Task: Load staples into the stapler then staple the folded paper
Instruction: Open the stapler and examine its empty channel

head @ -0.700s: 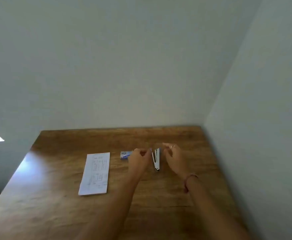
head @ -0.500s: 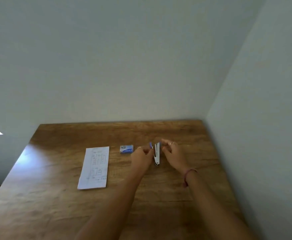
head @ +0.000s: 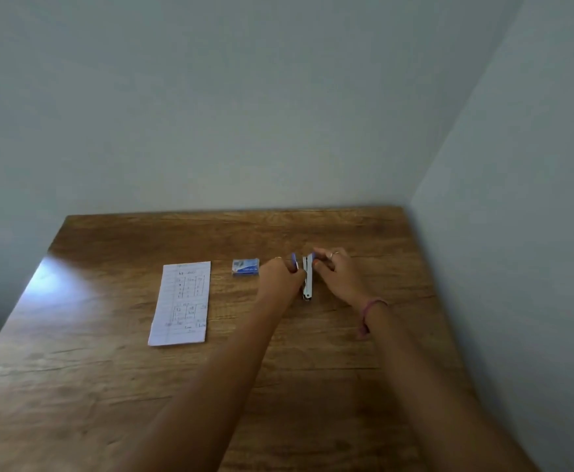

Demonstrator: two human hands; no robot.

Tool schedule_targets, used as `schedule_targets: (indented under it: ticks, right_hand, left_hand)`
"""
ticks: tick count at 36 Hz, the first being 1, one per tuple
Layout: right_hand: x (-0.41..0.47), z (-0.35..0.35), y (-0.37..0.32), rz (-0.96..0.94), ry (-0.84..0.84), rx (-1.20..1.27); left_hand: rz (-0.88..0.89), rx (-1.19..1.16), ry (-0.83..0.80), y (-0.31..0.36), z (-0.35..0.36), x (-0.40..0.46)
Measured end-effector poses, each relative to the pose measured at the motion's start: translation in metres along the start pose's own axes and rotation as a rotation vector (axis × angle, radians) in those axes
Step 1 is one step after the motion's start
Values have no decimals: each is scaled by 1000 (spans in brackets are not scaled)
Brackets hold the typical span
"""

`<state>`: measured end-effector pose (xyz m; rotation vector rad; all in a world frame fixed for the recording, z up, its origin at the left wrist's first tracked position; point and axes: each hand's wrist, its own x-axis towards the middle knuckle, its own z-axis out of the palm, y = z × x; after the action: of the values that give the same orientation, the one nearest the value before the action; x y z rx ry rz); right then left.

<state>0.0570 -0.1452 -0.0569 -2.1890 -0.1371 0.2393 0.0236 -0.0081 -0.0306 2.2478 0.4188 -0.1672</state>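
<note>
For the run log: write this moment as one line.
stage: loading staples | stapler: opened flat on table | left hand, right hand: both on stapler | staple box: left of hands | folded paper: untouched

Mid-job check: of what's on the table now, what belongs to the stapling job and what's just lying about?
Belongs to the job:
- stapler, hinged open, held by left hand and right hand
- blue staple box, left of the stapler
- folded paper, further left, untouched

Lying about:
- nothing else visible on the wooden table
</note>
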Motion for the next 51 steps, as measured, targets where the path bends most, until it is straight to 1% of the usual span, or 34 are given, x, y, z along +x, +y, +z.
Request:
schedule_targets:
  ticks: [4,9,12,14,16,18,20,22,24,26,28,30,34,36,38,40,44,46,48,51]
  right_hand:
    - [-3,-1,-1,2,-12,19]
    - [-18,1,-7,10,-22,240]
    - [-30,4,-7,11,-4,322]
    - [-39,6,-4,37,8,401]
    - [-48,8,-1,62,3,471]
    - [-56,8,2,60,-11,524]
    - [-63,8,3,59,-7,588]
    - [-68,8,4,83,28,656]
    - [-70,6,7,116,80,726]
    - [-71,5,9,156,130,851]
    - [-72,2,10,192,170,1035]
    - [-73,0,11,207,182,1167]
    - [-74,-5,9,214,137,1278]
    - [-75,-8,9,220,92,1306]
    - [-75,-11,9,233,36,1316]
    - [-76,-14,10,247,-34,1306]
    - [-81,-15,8,266,-189,1275]
    - [-83,-13,5,261,-239,1280]
    - [-83,-10,2,246,-264,1296]
    - [-81,-9,0,241,-262,1321]
  left_hand:
    - [22,-36,-7,-3,1,-4]
    - [98,-161,77,-14,9,-15]
    - [134,-206,68,-20,12,-22]
    - [129,-279,45,-26,14,-28]
    - [85,-421,-6,-33,15,-35]
    - [37,-614,-94,-40,15,-41]
    - [22,-718,-157,-45,13,-45]
    - [22,-743,-169,-49,12,-48]
    - [1,-832,-166,-52,9,-51]
    - [-42,-1009,-173,-54,4,-54]
    - [-87,-1212,-179,-56,0,-56]
    - [-121,-1318,-196,-59,-3,-59]
    - [-106,-1353,-234,-65,-5,-67]
    - [-106,-1298,-239,-65,-6,-69]
    - [-113,-1191,-268,-64,-6,-70]
    - [-124,-1131,-314,-61,-6,-68]
    - [-159,-1152,-420,-52,-3,-64]
    - [-151,-1136,-484,-49,-1,-64]
    - [-148,-1094,-539,-46,2,-66]
    - [-171,-1063,-544,-46,8,-69]
